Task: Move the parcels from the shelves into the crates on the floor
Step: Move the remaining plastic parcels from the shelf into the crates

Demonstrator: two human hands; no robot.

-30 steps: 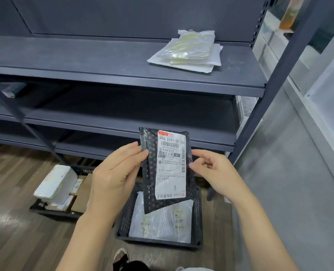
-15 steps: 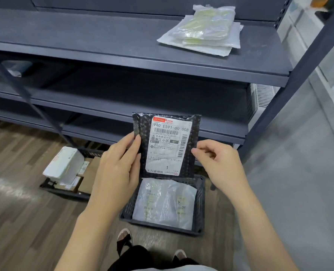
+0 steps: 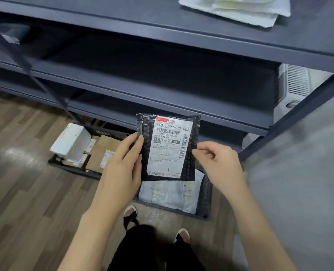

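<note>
I hold a black bubble mailer (image 3: 189,169) with a white shipping label upright between both hands. My left hand (image 3: 123,165) grips its left edge with the fingers laid along the front. My right hand (image 3: 217,165) pinches its right edge. Straight below the mailer a dark crate (image 3: 206,194) stands on the floor with a clear plastic parcel (image 3: 170,192) lying in it. A stack of pale plastic parcels (image 3: 238,10) lies on the upper shelf at the top right.
A second dark crate (image 3: 72,169) at the left on the floor holds a white box (image 3: 70,141) and brown cartons. The dark metal shelving (image 3: 162,83) fills the upper view, with a diagonal brace at left. My feet (image 3: 131,214) stand just before the crate. A grey wall rises at right.
The view has tilted downward and the mailer has swung from tilted to upright and dropped nearer the crate. Both hands keep their hold on its edges.
</note>
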